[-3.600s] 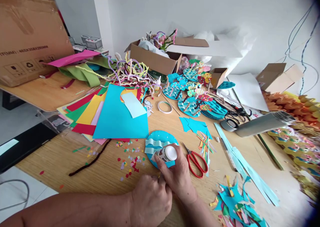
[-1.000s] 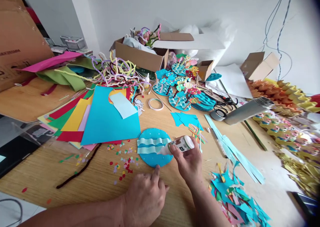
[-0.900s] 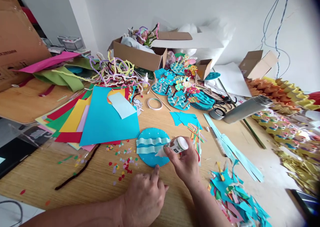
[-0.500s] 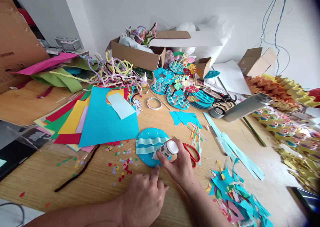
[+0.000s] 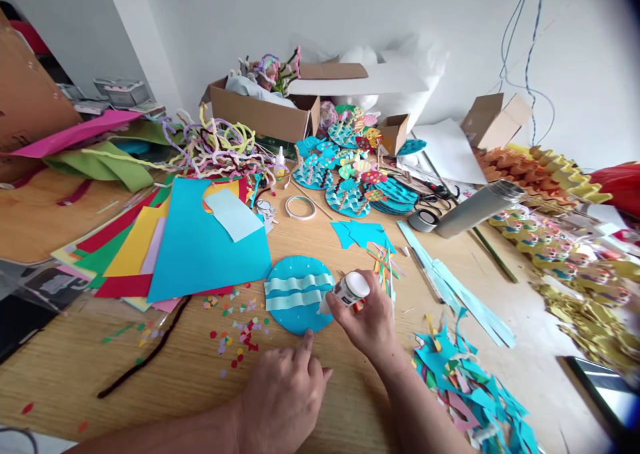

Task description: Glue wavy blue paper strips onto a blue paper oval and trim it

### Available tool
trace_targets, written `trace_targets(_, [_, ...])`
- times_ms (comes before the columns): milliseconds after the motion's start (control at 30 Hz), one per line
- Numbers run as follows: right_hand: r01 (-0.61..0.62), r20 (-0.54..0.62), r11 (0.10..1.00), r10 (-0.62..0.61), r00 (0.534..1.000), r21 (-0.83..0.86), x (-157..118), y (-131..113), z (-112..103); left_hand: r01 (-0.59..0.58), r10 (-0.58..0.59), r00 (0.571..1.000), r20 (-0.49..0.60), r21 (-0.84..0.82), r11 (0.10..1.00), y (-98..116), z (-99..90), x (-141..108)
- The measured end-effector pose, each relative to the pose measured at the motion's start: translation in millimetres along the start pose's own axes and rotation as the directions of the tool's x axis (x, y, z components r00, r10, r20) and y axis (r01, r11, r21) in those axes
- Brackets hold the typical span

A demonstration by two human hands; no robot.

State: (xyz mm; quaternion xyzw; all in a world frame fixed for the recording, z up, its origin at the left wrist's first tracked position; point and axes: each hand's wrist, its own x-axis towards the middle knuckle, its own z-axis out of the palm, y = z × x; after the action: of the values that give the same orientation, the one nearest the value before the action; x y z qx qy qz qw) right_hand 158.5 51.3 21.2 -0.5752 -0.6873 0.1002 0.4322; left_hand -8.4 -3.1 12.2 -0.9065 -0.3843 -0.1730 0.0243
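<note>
A round blue paper disc (image 5: 295,323) lies on the table, with two wavy pale-blue paper strips (image 5: 295,299) across it and small whitish dots near its edge. My right hand (image 5: 373,321) grips a white glue bottle (image 5: 345,290), tilted with its nozzle down at the disc's right edge. The extended index finger of my left hand (image 5: 287,387) rests on the disc's near edge; its other fingers are curled and hold nothing. Red-handled scissors (image 5: 359,305) are mostly hidden behind my right hand.
Coloured paper sheets (image 5: 210,261) lie left, with paper confetti (image 5: 247,334) near the disc. Blue scraps (image 5: 480,387) are heaped at right. Pale-blue strips (image 5: 470,301), a steel flask (image 5: 480,207), a tape roll (image 5: 301,207) and decorated blue discs (image 5: 347,197) lie farther back.
The glue bottle in my right hand has moved right along the disc, from its lower part to its right edge. My left fingertip stays on the near edge. The view has shifted slightly.
</note>
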Motion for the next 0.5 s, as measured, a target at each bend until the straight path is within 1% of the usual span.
trace_targets(100, [0.061, 0.016, 0.998, -0.06, 0.998, -0.033, 0.6, 2.0, 0.8, -0.002, 0.003, 1.0, 0.008, -0.005, 1.0, 0.2, -0.3, 0.0])
trace_targets(233, [0.073, 0.031, 0.997, -0.071, 0.997, -0.04, 0.5, 2.8, 1.6, 0.001, -0.001, 1.0, 0.012, -0.009, 1.0, -0.2, -0.6, -0.3])
trace_targets(367, [0.054, 0.023, 0.999, -0.054, 0.998, 0.003, -0.9, -1.8, 1.8, -0.014, 0.014, 1.0, 0.0, -0.002, 1.0, -0.5, -0.4, -0.1])
trace_targets(500, [0.006, 0.094, 0.995, -0.015, 0.995, 0.095, -3.5, -10.7, 5.5, 0.009, -0.009, 1.0, -0.01, 0.007, 1.0, 0.7, 0.0, 0.6])
